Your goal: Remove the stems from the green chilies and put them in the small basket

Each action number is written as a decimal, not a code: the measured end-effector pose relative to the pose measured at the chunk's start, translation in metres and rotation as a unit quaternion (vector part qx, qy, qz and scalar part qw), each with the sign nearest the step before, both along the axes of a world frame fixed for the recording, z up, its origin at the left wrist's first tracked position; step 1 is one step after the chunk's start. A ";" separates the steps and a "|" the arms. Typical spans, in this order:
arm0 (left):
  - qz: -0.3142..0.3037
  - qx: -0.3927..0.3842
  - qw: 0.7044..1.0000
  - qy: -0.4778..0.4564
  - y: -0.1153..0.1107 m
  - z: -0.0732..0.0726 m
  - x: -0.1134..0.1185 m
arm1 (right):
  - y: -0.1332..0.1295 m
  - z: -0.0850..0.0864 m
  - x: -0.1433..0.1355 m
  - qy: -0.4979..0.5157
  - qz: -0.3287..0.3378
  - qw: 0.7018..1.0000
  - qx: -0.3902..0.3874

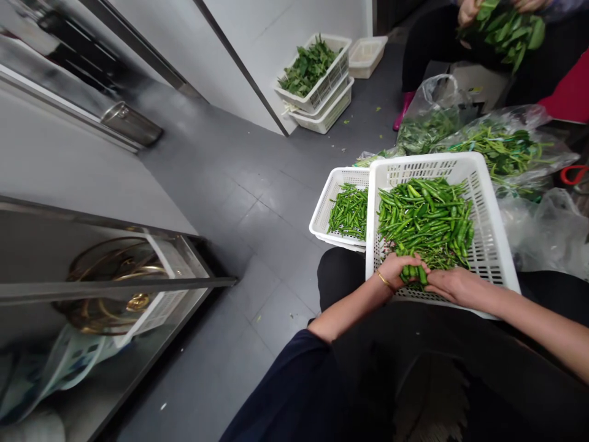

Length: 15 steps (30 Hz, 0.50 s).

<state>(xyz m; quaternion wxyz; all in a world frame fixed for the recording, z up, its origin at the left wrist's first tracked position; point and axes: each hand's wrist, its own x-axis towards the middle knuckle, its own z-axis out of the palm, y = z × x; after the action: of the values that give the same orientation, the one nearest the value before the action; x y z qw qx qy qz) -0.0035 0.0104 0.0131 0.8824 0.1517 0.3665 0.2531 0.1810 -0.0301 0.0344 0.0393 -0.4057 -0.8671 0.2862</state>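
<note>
A white plastic basket (499, 245) rests across my lap, with a heap of green chili peppers (426, 212) inside. Small stems and scraps lie among the peppers at the near side. My left hand (399, 270), with a gold bracelet at the wrist, is closed around several green chilies (414, 274) over the near part of the basket. My right hand (453, 285) meets it from the right, fingers bent together at the ends of those chilies. What its fingertips pinch, if anything, is hidden.
A second white basket (322, 212) of chilies stands to the left. Bags of leafy greens (510, 147) lie beyond my basket. A person's hands (469, 11) hold leafy stems at the top right. Stacked baskets (322, 120) stand by the wall; a metal shelf (184, 285) is at left.
</note>
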 end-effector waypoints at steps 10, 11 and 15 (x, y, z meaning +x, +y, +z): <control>0.149 0.162 0.949 0.224 0.037 0.006 -0.014 | 0.103 -0.041 -0.057 0.164 -0.478 0.825 -0.253; 0.150 0.175 0.943 0.238 0.039 0.004 -0.014 | 0.103 -0.041 -0.060 0.167 -0.483 0.825 -0.242; 0.064 0.229 0.933 0.269 0.045 -0.002 -0.012 | 0.088 -0.022 -0.045 0.115 -0.377 0.913 -0.100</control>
<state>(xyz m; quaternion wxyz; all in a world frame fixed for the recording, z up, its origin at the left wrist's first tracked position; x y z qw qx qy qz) -0.0159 0.0555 0.0116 0.6737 0.3883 0.5316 0.3358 0.1358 0.0575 0.0128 0.2031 -0.6688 -0.6057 0.3802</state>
